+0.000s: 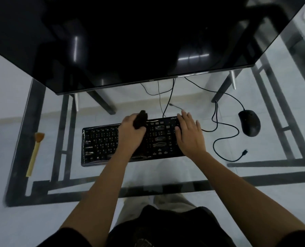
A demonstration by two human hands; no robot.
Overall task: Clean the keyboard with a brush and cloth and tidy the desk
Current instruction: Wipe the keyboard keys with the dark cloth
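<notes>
Above the keyboard (101, 145), cloth (140, 119) inside grasping left fingers (128, 119); right fingers (185, 116) flat, released

black keyboard (101, 143), black mouse (249, 123), tan brush (35, 153)

Both bare arms reach fwd, side by side, elbows low & close to the body. L hand (131, 134) is curled tight w/ its back up. It grips a dark bunched-up cloth (140, 120) that sticks out past the knuckles. R hand (189, 136) lies flat, palm down, fingers (184, 116) straight & a bit spread, thumb out to the L side.
</notes>
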